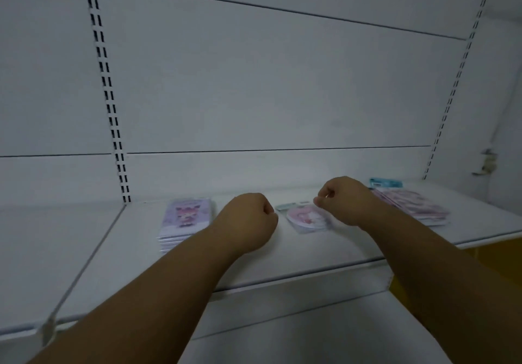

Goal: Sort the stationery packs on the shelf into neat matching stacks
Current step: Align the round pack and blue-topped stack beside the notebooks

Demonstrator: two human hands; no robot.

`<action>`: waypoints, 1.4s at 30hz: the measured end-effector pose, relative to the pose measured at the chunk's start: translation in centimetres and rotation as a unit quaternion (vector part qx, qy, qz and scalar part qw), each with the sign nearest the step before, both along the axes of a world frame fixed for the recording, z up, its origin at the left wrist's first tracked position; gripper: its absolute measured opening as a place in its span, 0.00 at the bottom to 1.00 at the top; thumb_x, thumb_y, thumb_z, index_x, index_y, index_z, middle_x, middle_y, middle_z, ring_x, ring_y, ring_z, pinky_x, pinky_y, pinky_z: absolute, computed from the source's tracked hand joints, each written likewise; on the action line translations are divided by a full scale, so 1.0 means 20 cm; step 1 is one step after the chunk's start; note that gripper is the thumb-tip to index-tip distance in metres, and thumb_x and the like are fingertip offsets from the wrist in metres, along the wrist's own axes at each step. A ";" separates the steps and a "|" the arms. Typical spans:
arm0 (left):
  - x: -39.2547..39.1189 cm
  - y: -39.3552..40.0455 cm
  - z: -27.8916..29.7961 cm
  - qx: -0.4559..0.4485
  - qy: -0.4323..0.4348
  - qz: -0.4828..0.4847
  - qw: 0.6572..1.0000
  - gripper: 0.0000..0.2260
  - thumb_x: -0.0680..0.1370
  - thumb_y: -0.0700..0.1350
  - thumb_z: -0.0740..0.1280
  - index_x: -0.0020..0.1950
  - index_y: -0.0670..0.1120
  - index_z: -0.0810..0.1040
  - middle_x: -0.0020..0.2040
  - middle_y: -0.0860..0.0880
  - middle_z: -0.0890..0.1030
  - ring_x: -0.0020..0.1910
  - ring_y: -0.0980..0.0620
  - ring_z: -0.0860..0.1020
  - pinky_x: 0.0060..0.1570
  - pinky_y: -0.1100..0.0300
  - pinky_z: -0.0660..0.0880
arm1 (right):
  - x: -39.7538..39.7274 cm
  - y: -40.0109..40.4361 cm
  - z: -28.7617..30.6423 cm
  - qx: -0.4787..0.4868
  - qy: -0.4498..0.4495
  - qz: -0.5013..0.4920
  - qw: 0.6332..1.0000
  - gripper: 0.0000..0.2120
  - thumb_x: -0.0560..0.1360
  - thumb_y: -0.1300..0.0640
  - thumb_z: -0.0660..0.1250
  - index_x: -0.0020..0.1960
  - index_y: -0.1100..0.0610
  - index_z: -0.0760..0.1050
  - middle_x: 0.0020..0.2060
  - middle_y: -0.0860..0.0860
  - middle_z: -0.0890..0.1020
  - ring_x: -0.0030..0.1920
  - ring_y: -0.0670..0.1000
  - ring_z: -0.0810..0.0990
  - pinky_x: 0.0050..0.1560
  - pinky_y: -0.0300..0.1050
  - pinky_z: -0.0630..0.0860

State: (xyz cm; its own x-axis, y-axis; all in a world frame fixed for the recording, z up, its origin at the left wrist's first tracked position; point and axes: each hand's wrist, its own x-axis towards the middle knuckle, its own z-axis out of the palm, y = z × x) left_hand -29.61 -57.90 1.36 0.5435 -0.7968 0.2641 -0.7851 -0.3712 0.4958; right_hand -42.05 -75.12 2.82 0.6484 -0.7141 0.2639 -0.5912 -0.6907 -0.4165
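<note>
A stack of purple packs [185,221] with a cartoon figure lies on the white shelf [282,262] at the left. In the middle lies a pink round pack [306,218] in clear wrap. At the right sits a pile of pink packs [415,205], with a blue pack [387,183] behind it. My left hand [248,222] is a closed fist resting on the shelf between the purple stack and the round pack. My right hand [343,199] hovers over the round pack's far edge, fingers pinched at its wrap.
The white back panel [254,95] rises behind the shelf, with slotted uprights at left [108,103] and right [452,95]. A shelf seam [93,250] runs diagonally at the left. Yellow surface [502,264] shows below the shelf's right end.
</note>
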 end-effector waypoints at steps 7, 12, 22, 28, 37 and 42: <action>-0.15 -0.30 -0.10 0.090 -0.081 0.070 0.990 0.10 0.75 0.53 0.67 0.39 0.48 0.76 0.40 0.49 0.79 0.36 0.51 0.73 0.33 0.62 0.66 | -0.13 -0.23 -0.17 -0.008 0.040 0.066 0.997 0.12 0.75 0.46 0.67 0.43 0.56 0.80 0.41 0.54 0.80 0.40 0.50 0.77 0.37 0.43 0.70; -0.21 -0.33 -0.16 0.058 -0.104 0.132 0.984 0.17 0.76 0.50 0.66 0.29 0.51 0.65 0.28 0.55 0.68 0.27 0.58 0.66 0.26 0.65 0.58 | -0.17 -0.27 -0.22 -0.017 -0.014 0.115 0.993 0.11 0.75 0.47 0.66 0.47 0.55 0.79 0.42 0.51 0.80 0.43 0.50 0.76 0.44 0.45 0.71; -0.24 -0.30 -0.21 0.050 -0.132 0.170 0.975 0.11 0.77 0.52 0.64 0.41 0.46 0.77 0.36 0.50 0.75 0.39 0.48 0.74 0.37 0.58 0.65 | -0.23 -0.26 -0.23 -0.027 -0.051 0.203 0.977 0.06 0.72 0.57 0.69 0.48 0.56 0.83 0.41 0.51 0.83 0.41 0.48 0.79 0.46 0.43 0.75; -0.18 -0.20 -0.21 0.056 -0.135 0.188 0.971 0.11 0.77 0.54 0.64 0.43 0.48 0.78 0.37 0.51 0.77 0.39 0.50 0.76 0.35 0.58 0.68 | -0.18 -0.19 -0.26 -0.022 -0.067 0.219 0.973 0.06 0.72 0.54 0.71 0.48 0.53 0.81 0.39 0.47 0.81 0.38 0.43 0.77 0.40 0.36 0.72; -0.15 -0.20 -0.26 0.023 -0.135 0.170 0.976 0.11 0.76 0.56 0.66 0.43 0.49 0.74 0.38 0.51 0.75 0.41 0.48 0.76 0.39 0.56 0.71 | -0.20 -0.17 -0.30 -0.040 -0.074 0.182 0.980 0.05 0.72 0.55 0.72 0.48 0.52 0.82 0.36 0.42 0.77 0.37 0.42 0.75 0.39 0.33 0.67; -0.13 -0.20 -0.27 0.030 -0.129 0.170 0.976 0.11 0.77 0.55 0.65 0.42 0.48 0.73 0.39 0.48 0.77 0.40 0.47 0.76 0.38 0.57 0.69 | -0.20 -0.13 -0.29 -0.058 -0.069 0.181 0.979 0.06 0.73 0.55 0.71 0.49 0.52 0.81 0.37 0.44 0.79 0.37 0.43 0.74 0.39 0.32 0.67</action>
